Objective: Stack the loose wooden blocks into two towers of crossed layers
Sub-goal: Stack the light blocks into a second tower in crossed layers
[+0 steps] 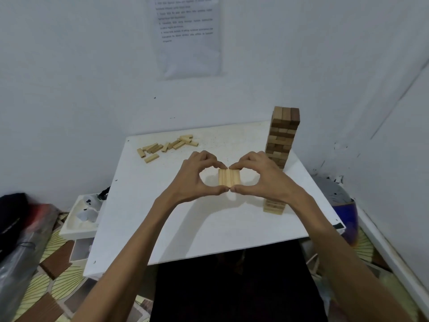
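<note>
Three pale wooden blocks [229,177] lie side by side as one flat layer in the middle of the white table [176,231]. My left hand [197,180] and my right hand [257,178] frame this layer: forefingers touch its far edge, thumbs its near edge, and the fingertips of both hands meet. A tall tower [282,145] of crossed layers stands at the right, its lower part partly hidden behind my right hand. Several loose blocks [167,145] lie scattered at the table's far left.
Walls close in behind and to the right of the table, with a printed sheet [188,36] on the back wall. A white tray [81,217] and dark bags [16,219] sit on the floor to the left. A blue-grey object [336,201] sits right of the table.
</note>
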A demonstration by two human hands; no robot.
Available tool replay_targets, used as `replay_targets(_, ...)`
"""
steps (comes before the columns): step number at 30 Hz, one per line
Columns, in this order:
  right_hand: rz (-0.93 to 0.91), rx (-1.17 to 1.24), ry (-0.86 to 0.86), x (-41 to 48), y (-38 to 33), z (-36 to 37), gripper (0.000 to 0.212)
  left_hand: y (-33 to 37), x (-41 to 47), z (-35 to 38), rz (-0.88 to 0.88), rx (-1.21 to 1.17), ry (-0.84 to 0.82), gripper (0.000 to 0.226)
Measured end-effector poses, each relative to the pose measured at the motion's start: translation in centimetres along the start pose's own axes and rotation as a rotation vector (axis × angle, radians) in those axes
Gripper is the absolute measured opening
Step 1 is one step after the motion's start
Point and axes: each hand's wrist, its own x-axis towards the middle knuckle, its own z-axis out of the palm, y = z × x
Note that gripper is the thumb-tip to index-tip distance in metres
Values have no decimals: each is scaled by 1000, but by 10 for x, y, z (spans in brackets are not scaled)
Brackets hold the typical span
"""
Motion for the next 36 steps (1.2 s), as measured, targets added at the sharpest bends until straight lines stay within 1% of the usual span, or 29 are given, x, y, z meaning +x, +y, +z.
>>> replay_targets(8,99,-13,41,-27,39,-36,53,29,43,41,39,-111,-103,45)
replay_targets(11,139,23,45,-39,53,-43,52,36,54,59,34,-165,-149,46)
replay_targets(13,167,48,38,-47,62,-44,56,40,58,70,26,-209,-167,48)
replay_targets(17,211,29,57,-58,70,-49,58,46,62,85,5,-265,-189,53)
replay_targets(26,229,21,65,-64,79,-47,57,49,67,95,-15,-262,-216,59)
replay_targets(33,246,22,61,-64,82,-45,57,47,68,98,-22,-259,-225,59)
replay_targets(36,260,36,60,-65,83,-44,58,46,69,99,-23,-260,-228,55)
